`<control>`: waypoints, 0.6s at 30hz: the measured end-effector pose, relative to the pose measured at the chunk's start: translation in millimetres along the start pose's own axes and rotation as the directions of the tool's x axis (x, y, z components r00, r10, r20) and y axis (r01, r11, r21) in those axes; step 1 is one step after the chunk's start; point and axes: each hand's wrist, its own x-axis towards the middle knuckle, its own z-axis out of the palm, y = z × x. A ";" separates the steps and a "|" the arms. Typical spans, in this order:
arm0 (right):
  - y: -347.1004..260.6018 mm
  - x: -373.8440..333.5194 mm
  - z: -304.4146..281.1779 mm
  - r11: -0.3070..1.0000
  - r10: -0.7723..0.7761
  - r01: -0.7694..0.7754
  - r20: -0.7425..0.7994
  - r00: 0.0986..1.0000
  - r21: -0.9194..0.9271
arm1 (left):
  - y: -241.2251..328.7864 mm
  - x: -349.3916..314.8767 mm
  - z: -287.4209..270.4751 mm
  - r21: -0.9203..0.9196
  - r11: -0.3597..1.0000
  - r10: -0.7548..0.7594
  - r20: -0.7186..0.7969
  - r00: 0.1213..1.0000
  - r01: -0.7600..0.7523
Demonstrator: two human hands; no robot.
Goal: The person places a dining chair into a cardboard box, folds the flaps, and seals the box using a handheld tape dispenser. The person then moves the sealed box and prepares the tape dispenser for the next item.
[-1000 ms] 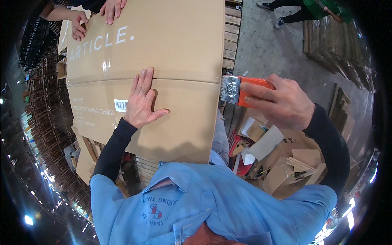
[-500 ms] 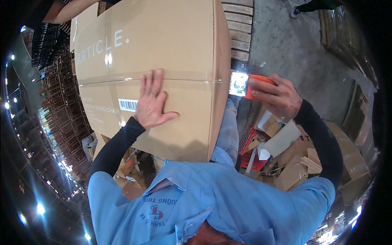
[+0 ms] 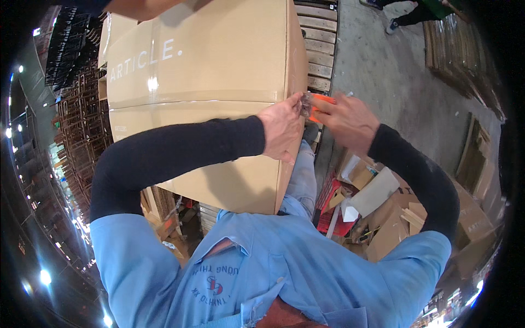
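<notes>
A big cardboard box (image 3: 224, 65) stands in front of me, with clear tape along the seam across its top. My left hand (image 3: 279, 127) is at the box's right edge, its fingertips closed on the clear packing tape (image 3: 304, 104) at the end of the seam. Just beyond that edge, my right hand (image 3: 351, 124) grips an orange tape dispenser (image 3: 322, 100), which is close against the left fingertips. The right hand is slightly blurred, and its fingers partly cover the dispenser.
Another person's arm (image 3: 139, 6) reaches over the box's far left corner. A slatted wooden pallet (image 3: 320, 44) lies beyond its right side. Cardboard scraps (image 3: 385, 235) and a red crate (image 3: 328, 205) are low right. Flattened cardboard (image 3: 456, 60) is stacked far right, near another person's legs (image 3: 415, 19).
My left hand has moved right from the box top to its right edge, meeting the tape. My right hand has brought the dispenser slightly left and up. The other person's arm reaches further over the box.
</notes>
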 end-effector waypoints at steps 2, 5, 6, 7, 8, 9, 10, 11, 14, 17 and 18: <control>-1.7 26.4 6.7 0.995 0.041 -0.019 0.211 0.977 -0.101 | -3.4 14.1 -11.9 -0.032 0.999 0.025 0.180 0.983 -0.019; 33.8 39.4 67.3 0.978 0.183 -0.122 0.421 0.888 -0.169 | -0.7 38.7 -3.7 -0.095 0.995 0.044 0.276 0.960 -0.018; 67.9 22.2 81.5 0.984 0.166 -0.137 0.316 0.934 -0.112 | 2.3 46.2 4.4 -0.102 0.995 0.009 0.256 0.967 0.017; 77.3 12.9 78.7 0.941 0.338 -0.310 0.333 0.880 -0.136 | 0.3 53.1 7.9 -0.117 0.992 -0.017 0.236 0.971 0.045; 75.3 3.5 52.4 0.931 0.366 -0.355 0.223 0.903 -0.090 | -2.7 55.2 5.6 -0.257 0.966 0.034 0.265 0.964 0.037; 77.5 -6.1 30.5 0.916 0.396 -0.402 0.132 0.909 0.020 | -5.6 58.5 -0.3 -0.384 0.923 0.097 0.281 0.955 0.019; 71.1 -15.5 4.4 0.885 0.454 -0.449 -0.016 0.891 0.122 | -5.3 62.4 -4.0 -0.506 0.863 0.172 0.286 0.943 -0.004; 76.3 -22.6 -13.4 0.917 0.371 -0.318 -0.220 0.902 0.241 | 8.2 68.9 1.8 -0.593 0.794 0.205 0.050 0.978 -0.136; 47.3 2.3 -108.8 0.957 0.236 -0.135 -0.414 0.879 0.258 | 61.5 53.3 5.3 -0.591 0.644 -0.007 -0.639 0.769 -0.486; 27.6 61.8 -155.8 0.985 -0.019 0.097 -0.461 0.887 0.145 | 84.1 10.8 3.1 -0.575 0.608 -0.270 -0.798 0.539 -0.548; 21.8 84.2 -158.8 0.986 -0.062 0.117 -0.399 0.915 0.116 | 80.7 -4.1 7.3 -0.598 0.617 -0.333 -0.787 0.519 -0.511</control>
